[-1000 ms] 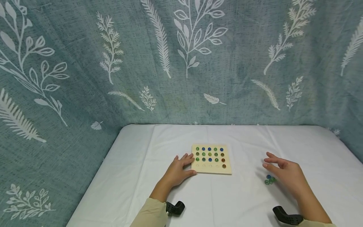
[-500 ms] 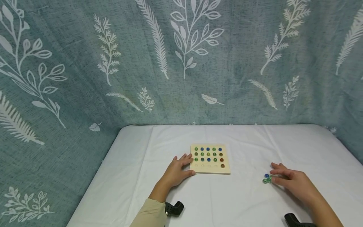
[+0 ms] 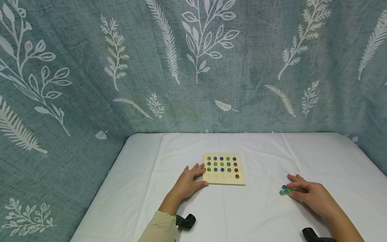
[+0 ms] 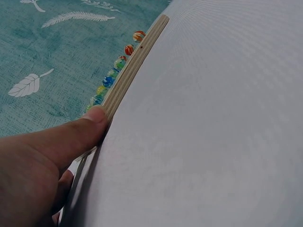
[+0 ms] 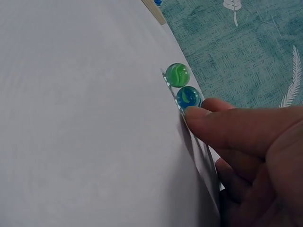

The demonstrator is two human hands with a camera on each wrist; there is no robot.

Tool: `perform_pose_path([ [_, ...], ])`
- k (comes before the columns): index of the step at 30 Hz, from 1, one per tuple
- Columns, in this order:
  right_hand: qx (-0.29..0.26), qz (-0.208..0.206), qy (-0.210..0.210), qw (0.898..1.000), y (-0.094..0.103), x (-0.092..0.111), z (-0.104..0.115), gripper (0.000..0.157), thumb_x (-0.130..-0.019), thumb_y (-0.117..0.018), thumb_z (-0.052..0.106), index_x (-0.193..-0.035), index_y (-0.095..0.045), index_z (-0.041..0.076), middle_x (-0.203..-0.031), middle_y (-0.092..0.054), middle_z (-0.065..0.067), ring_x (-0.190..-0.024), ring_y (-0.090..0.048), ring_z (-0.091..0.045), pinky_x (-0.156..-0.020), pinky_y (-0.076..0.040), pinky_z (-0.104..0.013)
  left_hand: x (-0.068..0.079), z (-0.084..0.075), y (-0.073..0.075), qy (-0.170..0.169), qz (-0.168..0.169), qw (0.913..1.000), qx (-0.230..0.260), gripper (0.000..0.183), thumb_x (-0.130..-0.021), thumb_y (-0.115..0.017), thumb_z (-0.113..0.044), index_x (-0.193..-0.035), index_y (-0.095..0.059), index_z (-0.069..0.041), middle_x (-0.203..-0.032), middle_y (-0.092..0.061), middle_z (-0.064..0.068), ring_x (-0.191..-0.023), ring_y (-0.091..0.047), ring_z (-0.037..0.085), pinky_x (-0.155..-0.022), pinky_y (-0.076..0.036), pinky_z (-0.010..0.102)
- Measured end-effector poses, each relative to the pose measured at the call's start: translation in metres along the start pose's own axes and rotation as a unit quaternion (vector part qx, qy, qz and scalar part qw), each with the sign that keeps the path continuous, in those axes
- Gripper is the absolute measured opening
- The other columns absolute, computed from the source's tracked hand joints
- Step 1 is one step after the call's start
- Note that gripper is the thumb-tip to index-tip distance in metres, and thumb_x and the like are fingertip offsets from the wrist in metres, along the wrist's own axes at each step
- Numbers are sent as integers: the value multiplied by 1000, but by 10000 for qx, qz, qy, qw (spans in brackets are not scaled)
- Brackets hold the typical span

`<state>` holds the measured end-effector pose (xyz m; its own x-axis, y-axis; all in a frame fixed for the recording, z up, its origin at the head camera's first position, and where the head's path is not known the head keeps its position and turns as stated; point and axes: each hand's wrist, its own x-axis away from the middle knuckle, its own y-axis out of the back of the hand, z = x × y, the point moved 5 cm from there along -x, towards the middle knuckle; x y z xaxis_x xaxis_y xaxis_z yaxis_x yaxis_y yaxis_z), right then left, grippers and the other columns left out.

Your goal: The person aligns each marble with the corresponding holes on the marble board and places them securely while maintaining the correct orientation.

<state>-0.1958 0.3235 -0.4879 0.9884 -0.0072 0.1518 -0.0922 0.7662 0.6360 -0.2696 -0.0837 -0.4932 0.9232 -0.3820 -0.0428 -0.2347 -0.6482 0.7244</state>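
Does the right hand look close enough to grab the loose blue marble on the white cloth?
Probably yes: the right hand is just beside the loose blue marble, and in the head view nothing seems to lie between them.

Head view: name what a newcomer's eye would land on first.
Probably the teal curtain with white leaf prints, filling the background. Next, the board with rows of marbles on the white cloth, touched by the left hand. Then the loose marbles at the right hand.

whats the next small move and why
Probably pinch one loose marble and lift it toward the board: the right hand has its thumb at it, and four hollows in the board's nearest row look bare.
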Motion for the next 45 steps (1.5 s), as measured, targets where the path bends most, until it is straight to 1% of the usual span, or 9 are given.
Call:
perform_pose_path([
  [5, 192, -90, -29, 9998, 0, -1, -1, 43, -84, -77, 34, -115, -71, 5, -154, -35, -16, -146, -17, -47, -114, -17, -70, -1, 0, 0, 2, -3, 10000, -6, 64, -84, -78, -33, -141, -56, -15, -153, -43, -9, -147, -30, 15, -127, -8, 40],
  [8, 365, -155, 19, 9992, 0, -2, 0, 42, -84, -77, 32, -114, -72, 5, -153, -37, -17, -145, -20, -48, -113, -18, -71, -1, 0, 1, 17, 8, 10000, 0, 64, -84, -78, -32, -141, -56, -15, -152, -43, -9, -148, -30, 14, -127, -8, 39],
  [15, 741, -211, 134, 9969, -1, -2, 2, 42, -82, -78, 32, -113, -73, 3, -150, -40, -21, -143, -25, -50, -110, -22, -72, 0, -1, 1, -8, 10, 10000, 39, 64, -83, -78, -32, -141, -56, -14, -152, -43, -9, -147, -31, 15, -127, -8, 40],
  [25, 825, -157, 246, 9962, -1, 0, 5, 48, -83, -76, 39, -114, -72, 2, -150, -41, -20, -142, -27, -51, -109, -24, -72, 0, 0, 2, 7, 22, 10000, 39, 64, -84, -78, -32, -141, -56, -14, -153, -42, -10, -148, -30, 14, -127, -7, 40],
  [29, 914, -131, 173, 9956, -1, -1, 5, 49, -84, -75, 40, -115, -72, 2, -150, -41, -19, -142, -27, -50, -108, -25, -72, 0, 1, 1, -7, 35, 10000, 34, 65, -83, -78, -33, -141, -55, -15, -153, -42, -10, -148, -30, 14, -127, -7, 41],
  [34, 973, -95, 42, 9952, 1, -2, 2, 49, -89, -70, 41, -119, -70, 3, -151, -40, -19, -142, -27, -49, -107, -28, -71, 0, 1, 1, -14, 40, 10000, 25, 65, -83, -77, -34, -141, -55, -15, -153, -42, -11, -148, -30, 13, -127, -8, 42],
  [38, 850, -269, -21, 9960, 2, -2, 2, 52, -94, -64, 45, -122, -68, 2, -151, -41, -19, -140, -31, -49, -106, -31, -70, 0, 1, 1, -29, 29, 10000, 6, 64, -84, -78, -34, -141, -56, -14, -152, -42, -10, -147, -30, 14, -127, -8, 42],
  [40, 742, -432, 30, 9963, 2, -1, 5, 52, -95, -61, 46, -122, -67, 1, -150, -42, -19, -140, -32, -49, -107, -31, -70, 0, 1, 1, -29, 23, 10000, -3, 64, -84, -78, -34, -141, -56, -14, -152, -43, -10, -147, -30, 14, -127, -9, 42],
  [45, 649, -983, 269, 9927, -1, -3, 23, 55, -97, -59, 46, -122, -66, -2, -148, -44, -21, -137, -36, -50, -105, -31, -72, 0, 0, 2, -17, 34, 10000, 1, 64, -84, -78, -33, -141, -56, -14, -152, -43, -10, -147, -30, 14, -127, -9, 42],
])
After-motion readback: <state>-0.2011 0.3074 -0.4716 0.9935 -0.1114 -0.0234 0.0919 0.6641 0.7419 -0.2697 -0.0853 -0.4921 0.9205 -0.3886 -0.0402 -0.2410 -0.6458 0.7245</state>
